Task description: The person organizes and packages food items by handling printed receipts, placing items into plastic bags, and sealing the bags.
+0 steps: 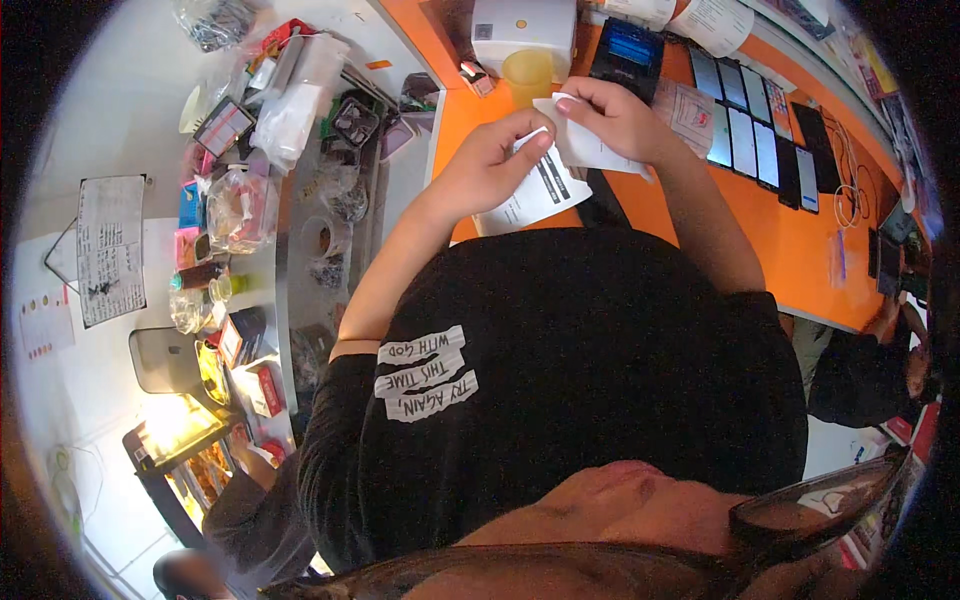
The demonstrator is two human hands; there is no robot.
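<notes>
Two pieces of white printed paper are held above an orange counter [637, 217]. My left hand [499, 165] pinches one printed paper [544, 191] near its upper corner, and that sheet hangs down towards my body. The other paper [589, 142] is in my right hand [619, 116], gripped between thumb and fingers. The hands are close together; whether the papers are joined behind the fingers I cannot tell. Just beyond them stands a yellow translucent cup [527, 71], in front of a white label printer [523, 34].
Several smartphones [741, 142] lie in rows at the right, near a white cable [847, 180]. A black device with a lit screen [628, 49] stands behind my right hand. Cluttered shelves [281, 300] line the left. Other people [862, 375] are at the right edge and lower left.
</notes>
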